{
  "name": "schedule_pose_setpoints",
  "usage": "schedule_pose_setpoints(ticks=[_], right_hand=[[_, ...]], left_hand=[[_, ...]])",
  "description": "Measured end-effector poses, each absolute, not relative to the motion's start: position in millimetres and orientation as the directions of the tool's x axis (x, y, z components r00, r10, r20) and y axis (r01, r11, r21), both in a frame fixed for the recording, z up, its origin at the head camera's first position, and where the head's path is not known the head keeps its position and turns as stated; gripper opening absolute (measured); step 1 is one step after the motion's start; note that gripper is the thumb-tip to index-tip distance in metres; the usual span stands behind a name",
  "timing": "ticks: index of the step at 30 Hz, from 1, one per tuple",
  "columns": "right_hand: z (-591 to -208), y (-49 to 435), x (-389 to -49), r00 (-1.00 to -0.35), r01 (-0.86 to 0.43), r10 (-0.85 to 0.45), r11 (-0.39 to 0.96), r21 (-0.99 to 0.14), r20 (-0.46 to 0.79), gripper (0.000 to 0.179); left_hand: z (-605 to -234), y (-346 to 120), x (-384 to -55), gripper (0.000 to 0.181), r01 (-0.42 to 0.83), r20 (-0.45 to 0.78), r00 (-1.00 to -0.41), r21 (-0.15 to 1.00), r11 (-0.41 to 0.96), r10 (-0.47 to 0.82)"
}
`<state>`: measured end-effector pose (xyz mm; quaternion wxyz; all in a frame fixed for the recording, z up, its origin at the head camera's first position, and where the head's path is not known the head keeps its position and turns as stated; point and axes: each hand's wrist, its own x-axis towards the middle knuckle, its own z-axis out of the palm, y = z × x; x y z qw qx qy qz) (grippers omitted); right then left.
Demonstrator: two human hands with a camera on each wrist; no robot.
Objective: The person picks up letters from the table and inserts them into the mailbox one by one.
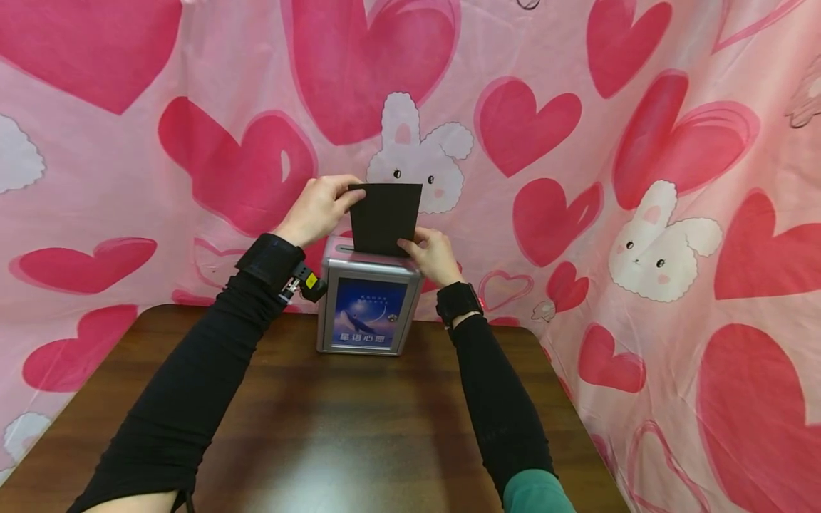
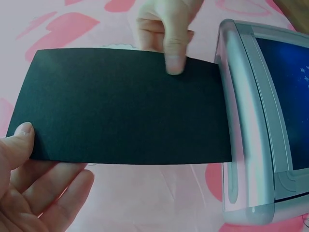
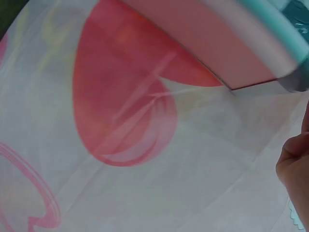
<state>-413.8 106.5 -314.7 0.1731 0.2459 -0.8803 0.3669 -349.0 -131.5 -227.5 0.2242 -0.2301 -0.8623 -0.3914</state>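
Note:
A stiff black card point(image 1: 385, 221) stands upright over a silver-framed box point(image 1: 405, 317). My left hand point(image 1: 318, 208) pinches the card's upper left corner between thumb and fingers. Lower down, my right hand point(image 1: 437, 256) pinches its right edge, thumb on the near face, as the left wrist view also shows. The card's bottom edge meets the box top at a narrow slot point(image 2: 233, 186), part of which shows past the card. The right wrist view catches only a piece of the right hand point(image 3: 295, 159) and the box's pink side point(image 3: 231, 43).
The box stands near the far edge of a brown wooden table point(image 1: 359, 420). A blue poster point(image 1: 367, 313) with a whale and moon fills its front. Close behind hangs a pink cloth point(image 1: 244, 57) with hearts and rabbits, which continues along the right side.

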Motion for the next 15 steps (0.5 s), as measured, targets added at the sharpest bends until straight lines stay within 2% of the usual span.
schedule_pose_setpoints(ticks=[8,15], right_hand=[[-318.8,98.1,-415.8,-0.855,-0.515,-0.322,0.613,-0.599,0.407,0.021],[-321.0,92.8,-412.7,-0.821,-0.546,-0.245,0.603,-0.582,0.516,0.017]], left_hand=[[-236.7,-129.0,-355.1,0.021,0.566,0.546,-0.796,0.52,0.64,0.261],[-260.7,-134.6,-366.9,0.02,0.539,0.515,-0.817,0.521,0.661,0.26]])
